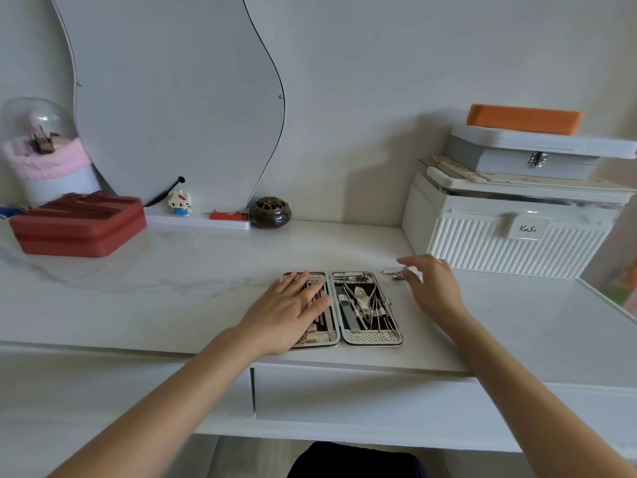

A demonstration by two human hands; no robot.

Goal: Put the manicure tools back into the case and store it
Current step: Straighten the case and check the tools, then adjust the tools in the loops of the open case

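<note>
We see a white marble-look tabletop (pixel 179 270) spreading under both of the person's hands. Well beyond the left hand a wavy-edged mirror (pixel 172 98) leans on the wall. Beyond the right hand, close to its fingertips, stands a white ribbed storage box (pixel 517 243) with a grey latched box (pixel 524 157) stacked on it and an orange case (pixel 524 119) on top of that. Far off to the left of the left hand lies a red zip case (pixel 79 225), and behind it a pink-trimmed glass dome (pixel 38 146).

Between the hands lies the manicure case (pixel 374 336), opened flat near the table's front edge, with clippers, nippers and thin metal tools strapped into its right half. The left hand (pixel 289 312) rests flat on the case's left half, fingers straight and spread, holding nothing. The right hand (pixel 434 288) hovers just to the right of the case, fingers relaxed and loosely extended; it grips nothing that we can make out. Under its fingertips a few loose manicure tools (pixel 393 271) lie on the table, just beside the case's far right corner; they are small and partly hidden, so they may be clippers.

Far beyond the left hand, at the mirror's foot, sit a dark round incense burner (pixel 270 212), a small cat figurine (pixel 180 202) and a little red item (pixel 227 215).
</note>
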